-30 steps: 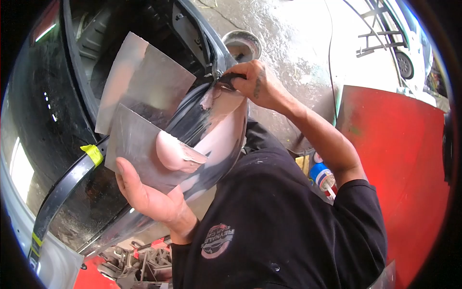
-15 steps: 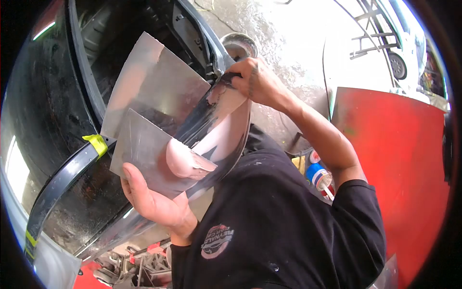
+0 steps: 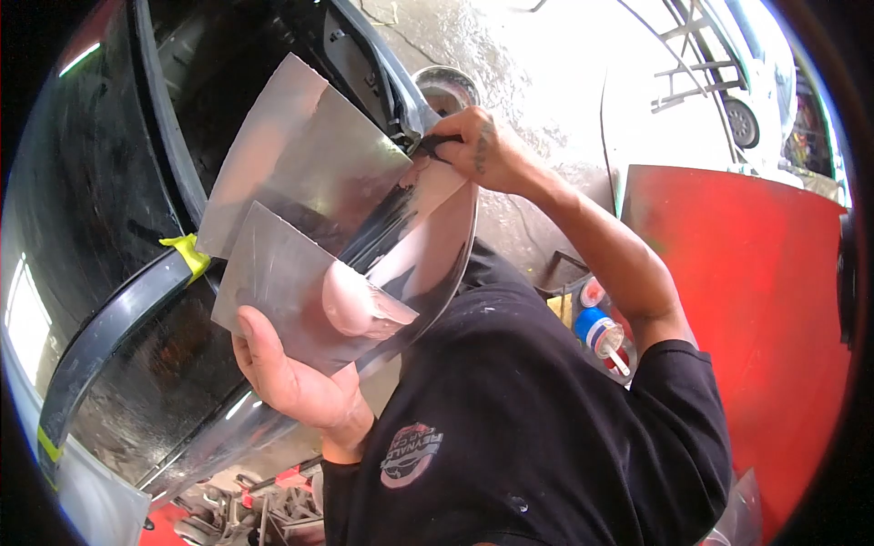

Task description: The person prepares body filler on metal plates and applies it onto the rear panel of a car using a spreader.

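As left hand (image 3: 296, 387) holds, plate (image 3: 273, 282) shifted rightward

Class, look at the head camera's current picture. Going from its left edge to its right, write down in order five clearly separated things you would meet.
Yellow-green tape → left hand supporting a grey plate → right hand gripping something black → blue-and-white container → red panel.

Small plate (image 3: 269, 264), grey, flat; pink filler (image 3: 348, 298) lies mounded toward three o'clock. Large plate (image 3: 314, 159), grey, beyond, at twelve. Panel (image 3: 442, 232), curved, black, pink-patched, at two. Spreader (image 3: 441, 143), dark, mostly hidden, at panel's twelve-o'clock end.
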Motion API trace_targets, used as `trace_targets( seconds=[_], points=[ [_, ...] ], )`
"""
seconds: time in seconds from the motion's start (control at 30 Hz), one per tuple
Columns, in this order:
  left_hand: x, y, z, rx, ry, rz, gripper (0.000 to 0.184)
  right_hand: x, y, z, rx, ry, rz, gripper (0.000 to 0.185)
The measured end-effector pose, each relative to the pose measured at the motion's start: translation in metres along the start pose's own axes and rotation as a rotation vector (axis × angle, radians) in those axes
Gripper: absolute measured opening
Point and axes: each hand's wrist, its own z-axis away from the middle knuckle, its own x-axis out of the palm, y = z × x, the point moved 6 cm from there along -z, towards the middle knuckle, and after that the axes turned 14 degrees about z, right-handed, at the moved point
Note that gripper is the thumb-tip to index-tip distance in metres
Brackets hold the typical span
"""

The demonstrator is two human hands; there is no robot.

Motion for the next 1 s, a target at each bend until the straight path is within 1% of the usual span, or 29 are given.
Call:
trace_targets(
  seconds=[0.13, 0.23, 0.37, 0.43, 0.47, 0.53, 0.63, 0.73, 0.83, 0.93, 1.0],
  points=[
    [-0.008, 0.004, 0.000, 0.003, 0.011, -0.029, 0.047, -0.003, -0.008, 0.002, 0.017, -0.038, 0.017, 0.026],
    [-0.011, 0.006, 0.000, 0.001, 0.006, -0.049, 0.047, -0.005, -0.015, 0.005, -0.057, 0.037, 0.041, 0.026],
    [-0.008, 0.009, 0.003, -0.052, -0.004, -0.050, 0.048, -0.003, -0.021, 0.007, -0.043, 0.041, 0.085, 0.025],
    [-0.009, 0.010, 0.001, -0.086, -0.052, -0.036, 0.049, -0.003, -0.026, 0.008, -0.052, 0.060, 0.064, 0.024],
    [-0.009, 0.010, 0.001, -0.102, -0.076, -0.030, 0.049, -0.004, -0.030, 0.009, -0.025, 0.024, 0.079, 0.024],
    [-0.010, 0.010, 0.003, -0.100, -0.059, -0.036, 0.049, -0.013, -0.043, 0.010, 0.029, -0.046, 0.107, 0.026],
    [-0.013, 0.011, 0.005, -0.114, -0.051, -0.046, 0.049, -0.018, -0.053, 0.014, -0.083, 0.079, 0.271, 0.023],
    [-0.013, 0.013, 0.005, -0.109, -0.076, -0.035, 0.049, -0.020, -0.064, 0.018, -0.168, 0.163, 0.294, 0.021],
    [-0.013, 0.017, 0.006, -0.082, -0.112, -0.025, 0.048, -0.021, -0.070, 0.018, -0.152, 0.085, 0.313, 0.020],
    [-0.018, 0.018, 0.005, -0.039, -0.194, -0.016, 0.047, -0.026, -0.084, 0.022, -0.141, 0.163, 0.272, 0.018],
    [-0.022, 0.018, 0.006, -0.019, -0.230, -0.010, 0.048, -0.027, -0.093, 0.028, -0.150, 0.260, 0.306, 0.015]
  ],
)
